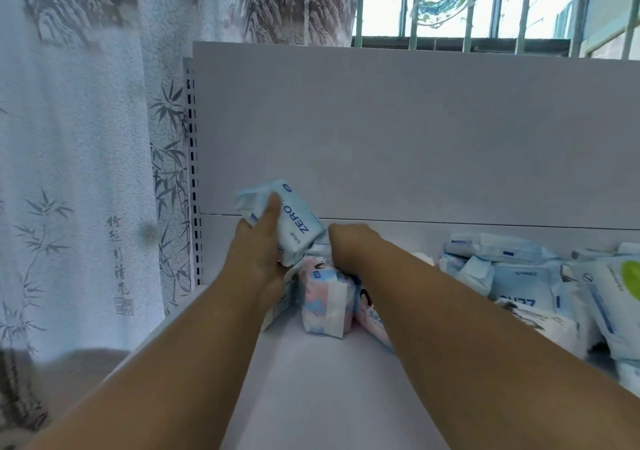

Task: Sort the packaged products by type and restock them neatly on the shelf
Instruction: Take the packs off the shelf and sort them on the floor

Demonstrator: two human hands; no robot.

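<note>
My left hand (258, 245) grips a light blue pack marked ZERO (294, 223), lifted and tilted above the white shelf (311, 380) near its left end. My right hand (349, 247) reaches down behind a pink-and-blue pack (323, 302) that stands on the shelf; its fingers are hidden behind the pack, so its grip is unclear. Another pink pack (372, 314) lies partly under my right forearm. A blue-and-white pack (278, 306) leans below my left wrist.
A jumbled pile of blue and white packs (519, 276) fills the shelf's right side, including one with a green patch (623, 283). The shelf's white back panel (415, 138) rises behind. A printed curtain (86, 172) hangs at left, a barred window (485, 6) above.
</note>
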